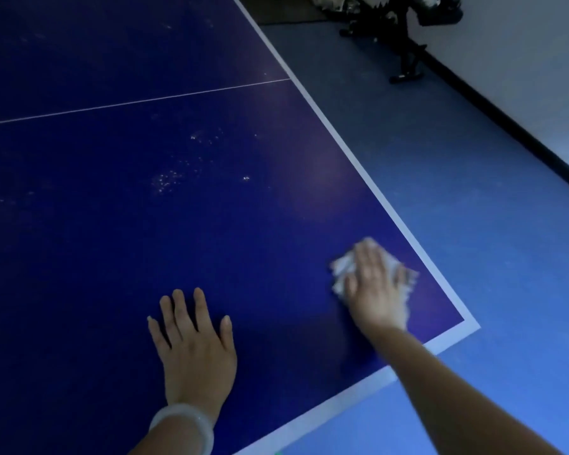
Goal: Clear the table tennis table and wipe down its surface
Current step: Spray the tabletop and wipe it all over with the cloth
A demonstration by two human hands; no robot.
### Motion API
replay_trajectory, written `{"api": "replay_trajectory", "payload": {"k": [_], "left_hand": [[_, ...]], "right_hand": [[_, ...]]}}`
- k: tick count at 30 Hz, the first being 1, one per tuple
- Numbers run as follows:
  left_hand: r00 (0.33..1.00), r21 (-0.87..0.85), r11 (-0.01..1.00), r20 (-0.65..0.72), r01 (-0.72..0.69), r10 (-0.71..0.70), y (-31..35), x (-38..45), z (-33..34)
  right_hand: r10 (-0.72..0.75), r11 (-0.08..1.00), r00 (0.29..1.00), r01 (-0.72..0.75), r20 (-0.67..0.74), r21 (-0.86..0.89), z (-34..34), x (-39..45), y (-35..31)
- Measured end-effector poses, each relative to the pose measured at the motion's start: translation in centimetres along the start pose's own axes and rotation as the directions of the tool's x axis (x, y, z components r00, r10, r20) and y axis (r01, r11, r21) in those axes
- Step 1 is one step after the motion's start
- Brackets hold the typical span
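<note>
The white cloth (372, 270) lies on the blue bench (112, 241) close to its right corner, pressed flat under the right hand (376, 287) with fingers spread, while the left hand (193, 343) rests open and flat on the bench near the front edge. So close to the white border, a wide stroke could carry the cloth off the edge, and the pale specks (171, 182) further in could be missed. The right hand and cloth are blurred and mostly overlapping, and the dark frame (404, 57) on the floor is cut off.
</note>
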State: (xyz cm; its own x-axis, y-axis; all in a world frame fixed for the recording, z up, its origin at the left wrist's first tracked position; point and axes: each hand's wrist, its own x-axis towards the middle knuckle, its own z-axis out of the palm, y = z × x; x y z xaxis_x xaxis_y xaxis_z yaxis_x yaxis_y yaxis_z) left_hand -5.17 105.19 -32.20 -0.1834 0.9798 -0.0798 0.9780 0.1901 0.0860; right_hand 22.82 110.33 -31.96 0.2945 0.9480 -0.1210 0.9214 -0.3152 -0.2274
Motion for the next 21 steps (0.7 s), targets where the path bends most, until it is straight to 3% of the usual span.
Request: {"api": "replay_trajectory", "payload": {"k": [2,4,5,7,9,11,12,14,16,18,21], "left_hand": [[1.0,0.004,1.0,0.002,0.001,-0.001,0.1,0.1,-0.1],[1.0,0.005,1.0,0.005,0.0,0.0,0.1,0.0,-0.1],[1.0,0.012,1.0,0.011,-0.001,0.001,0.1,0.1,-0.1],[1.0,0.024,1.0,0.014,-0.004,0.003,0.0,0.1,0.0],[1.0,0.027,1.0,0.008,-0.006,0.006,0.0,0.2,0.1],[1.0,0.03,1.0,0.005,0.0,0.0,0.0,0.2,0.0],[1.0,0.029,1.0,0.0,0.002,-0.002,0.0,0.2,0.0],[1.0,0.017,1.0,-0.003,0.0,0.0,0.0,0.3,0.0],[1.0,0.003,1.0,0.01,-0.008,0.008,-0.1,0.1,-0.2],[1.0,-0.004,1.0,0.015,-0.015,0.015,-0.2,0.0,-0.3],[1.0,-0.034,0.999,0.008,-0.009,0.009,-0.1,0.2,-0.8]], "right_hand": [[0.28,0.96,0.959,-0.28,-0.041,0.015,-0.5,1.4,1.7],[0.313,0.949,0.945,-0.315,-0.096,-0.005,0.3,1.0,-0.5],[0.233,0.971,0.964,-0.238,-0.129,-0.028,0.9,0.1,-2.6],[-0.073,0.995,0.99,0.064,-0.12,-0.078,2.1,-2.0,-7.1],[-0.428,0.894,0.904,0.422,-0.011,-0.15,3.1,-3.6,-9.9],[-0.601,0.775,0.793,0.609,0.105,-0.169,2.8,-2.4,-9.8],[-0.623,0.752,0.773,0.634,0.12,-0.183,2.3,-0.8,-9.0],[-0.513,0.828,0.851,0.525,0.112,-0.198,1.4,2.6,-6.6],[-0.24,0.953,0.97,0.242,0.034,-0.181,0.4,5.3,-3.9],[-0.069,0.988,0.998,0.067,-0.009,-0.14,-0.1,6.0,-2.2],[-0.056,0.991,0.998,0.054,-0.013,-0.119,0.1,5.7,-1.5]]}}
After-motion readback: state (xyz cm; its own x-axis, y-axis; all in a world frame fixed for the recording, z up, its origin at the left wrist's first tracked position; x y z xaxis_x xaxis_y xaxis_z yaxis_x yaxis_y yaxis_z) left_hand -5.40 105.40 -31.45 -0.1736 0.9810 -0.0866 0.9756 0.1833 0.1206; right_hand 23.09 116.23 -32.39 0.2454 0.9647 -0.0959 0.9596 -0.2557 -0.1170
